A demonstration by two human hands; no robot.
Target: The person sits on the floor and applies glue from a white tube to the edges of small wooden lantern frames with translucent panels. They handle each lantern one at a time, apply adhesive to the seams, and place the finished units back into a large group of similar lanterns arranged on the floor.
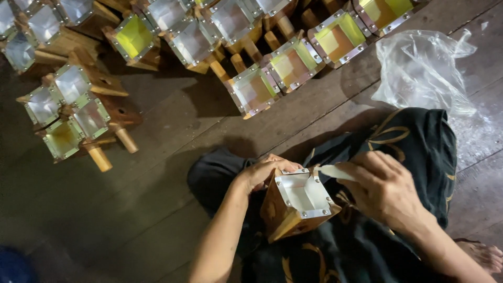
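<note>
Two bare hands work over a wooden box that rests tilted on a lap covered by dark cloth with gold patterning. The left hand is curled round the box's upper left corner, fingers bent and pressed against the metal-edged frame, thumb side out of sight behind the wood; it grips the box and steadies it. The right hand sits just right of the box, its fingers closed in a pinch on a white strip whose free end reaches leftward to the top edge of the frame, touching it or very nearly so. The box's open face, turned up toward the camera, shows a pale lining bordered by a silvery rim studded with small rivets. Beyond the hands, farther along the dark plank floor, many finished boxes of the same make lie in a loose row, some with yellow or orange linings, others pale, several fitted with short round wooden handles. A second cluster of them lies well away to the left of the left hand. A crumpled clear plastic bag lies on the floor above the right hand, beyond the edge of the cloth. A bare foot shows at the lower right, past the right forearm. Light falls unevenly, leaving the floor nearest the camera in shadow.
</note>
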